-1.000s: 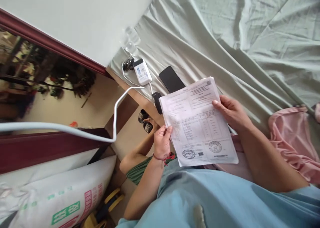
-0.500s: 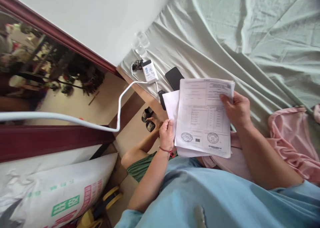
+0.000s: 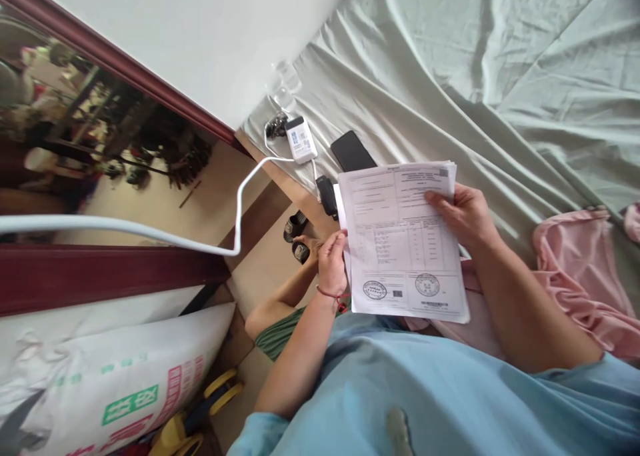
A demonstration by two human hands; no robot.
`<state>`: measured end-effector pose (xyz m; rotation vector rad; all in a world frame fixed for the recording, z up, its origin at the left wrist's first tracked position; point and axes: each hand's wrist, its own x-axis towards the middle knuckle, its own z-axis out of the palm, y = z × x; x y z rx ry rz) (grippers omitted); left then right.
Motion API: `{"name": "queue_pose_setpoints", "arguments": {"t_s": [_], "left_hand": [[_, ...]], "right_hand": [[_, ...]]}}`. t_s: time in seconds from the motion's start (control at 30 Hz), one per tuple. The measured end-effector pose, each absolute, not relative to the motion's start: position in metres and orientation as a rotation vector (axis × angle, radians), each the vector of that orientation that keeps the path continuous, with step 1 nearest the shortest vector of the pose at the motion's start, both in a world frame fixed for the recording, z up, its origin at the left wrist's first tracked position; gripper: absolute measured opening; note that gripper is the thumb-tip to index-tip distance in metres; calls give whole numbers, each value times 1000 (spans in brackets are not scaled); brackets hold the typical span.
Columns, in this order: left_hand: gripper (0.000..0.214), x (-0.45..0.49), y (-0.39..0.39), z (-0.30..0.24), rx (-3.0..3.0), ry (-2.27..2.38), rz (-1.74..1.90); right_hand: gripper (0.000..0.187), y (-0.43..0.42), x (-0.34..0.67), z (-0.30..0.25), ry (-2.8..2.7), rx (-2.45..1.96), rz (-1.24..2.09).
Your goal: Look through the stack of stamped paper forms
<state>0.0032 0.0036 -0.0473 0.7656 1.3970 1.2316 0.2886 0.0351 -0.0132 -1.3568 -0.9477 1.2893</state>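
Observation:
A stack of printed papers [image 3: 400,243] is held up over my lap, its top sheet showing a table, text and two round stamps. My right hand [image 3: 463,216] grips the stack at its right edge, thumb on top and fingers hidden behind. On the other side my left hand [image 3: 331,263] pinches the left edge of the sheets at the back. A red string bracelet [image 3: 333,295] circles that wrist. Just beyond the papers a black phone [image 3: 351,151] lies on the bed sheet, partly covered by the top edge.
A white power bank [image 3: 301,139] with a cable and a small black case [image 3: 327,196] lie on the pale green bed sheet [image 3: 450,76]. A white cable [image 3: 165,233] crosses the left side. Pink cloth [image 3: 575,263] lies at right; a printed white sack [image 3: 125,376] stands lower left.
My right hand has brought the top sheets leftward over the sheet at the back, so less of that one sticks out. My left hand stays at the left edge.

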Motion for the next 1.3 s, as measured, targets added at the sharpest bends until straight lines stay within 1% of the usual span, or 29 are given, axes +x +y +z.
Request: {"name": "queue_pose_setpoints", "arguments": {"t_s": [0.23, 0.33, 0.5, 0.67, 0.77, 0.87, 1.03, 1.13, 1.3], "left_hand": [[48, 10, 6, -44, 725, 1462, 1234], [53, 12, 8, -43, 680, 1496, 1249], [60, 16, 8, -41, 656, 1481, 1267], [53, 13, 7, -45, 846, 1496, 1387], [50, 9, 5, -48, 969, 1548, 1385], [47, 6, 3, -51, 1045, 1599, 1383], [35, 6, -1, -50, 1023, 1494, 1291], [35, 7, -3, -48, 925, 1498, 1229], [37, 8, -3, -47, 893, 1501, 1276]], "right_hand": [[36, 34, 285, -11, -979, -1348, 1284], [36, 34, 284, -6, -994, -1357, 1217], [30, 37, 287, -7, -1012, -1416, 1115], [15, 41, 292, -21, -999, -1509, 1084], [13, 41, 294, -21, -960, -1550, 1016], [11, 40, 294, -16, -893, -1485, 1043], [16, 39, 289, -11, -910, -1360, 1153], [21, 39, 288, -15, -966, -1388, 1176], [26, 39, 288, -22, -1050, -1434, 1142]]}}
